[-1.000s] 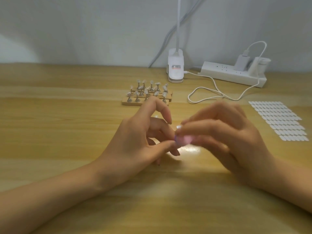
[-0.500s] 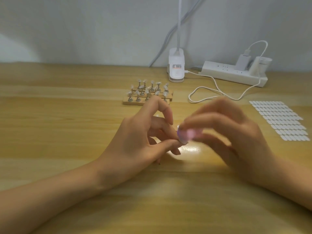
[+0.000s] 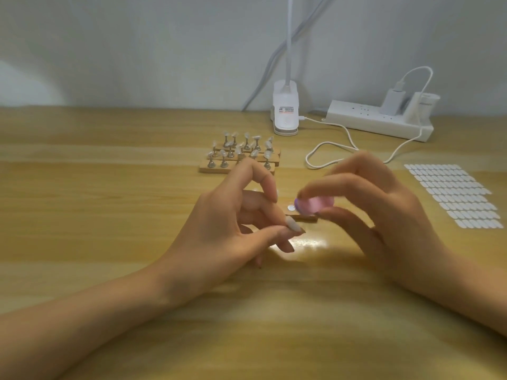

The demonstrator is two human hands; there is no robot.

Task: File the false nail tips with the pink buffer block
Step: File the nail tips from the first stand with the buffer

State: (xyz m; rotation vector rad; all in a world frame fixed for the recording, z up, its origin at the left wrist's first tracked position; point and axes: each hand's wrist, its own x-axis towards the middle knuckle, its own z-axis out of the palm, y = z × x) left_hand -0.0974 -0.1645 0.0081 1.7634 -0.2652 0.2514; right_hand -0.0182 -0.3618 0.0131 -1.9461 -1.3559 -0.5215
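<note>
We find the right hand (image 3: 384,215) pinching the pink buffer block (image 3: 315,205), blurred, just beside the left hand (image 3: 227,229), whose thumb and finger pinch one pale, glossy, tapered nail tip (image 3: 293,224). We judge filing under way. Further back on the desk (image 3: 109,187), mounted tips (image 3: 256,138) stand on wooden racks (image 3: 214,169); their finish is unreadable.

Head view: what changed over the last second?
The right hand, still pinching the pink buffer block, drew it right and upward in frame, away from the left hand fingertips. This uncovered a small wooden stand. The left hand kept its place and its pinch; what it holds is too small to tell. The nail tip rack, sticker sheet and power strip did not move.
</note>
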